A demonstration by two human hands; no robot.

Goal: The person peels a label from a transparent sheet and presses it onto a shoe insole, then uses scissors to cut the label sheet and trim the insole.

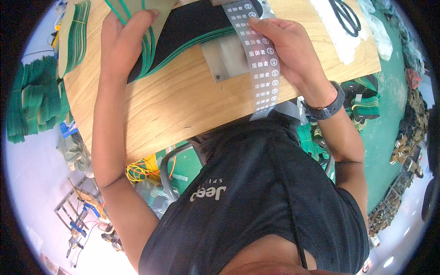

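My left hand (pixel 126 43) is closed on a flat tan piece with green edging (pixel 158 23), its thumb lying along the upper side. Beneath it lies a stack of black pieces with layered green edges (pixel 188 27). Between the thumb and fingers of my right hand (pixel 286 46) is a long translucent label strip (pixel 263 64) with repeated white print. The strip hangs past the table's near edge, and its upper end reaches over the black stack. A metal plate (pixel 224 59) lies beside the strip, partly covered by the stack and strip.
Another tan, green-edged stack (pixel 75 39) sits at the wooden table's (pixel 183 117) left edge. Black-handled scissors (pixel 343 18) rest on white paper at the far right. Green-edged bundles (pixel 39 96) are left of the table, more (pixel 364 101) to its right. Yellow cable (pixel 143 169) lies below.
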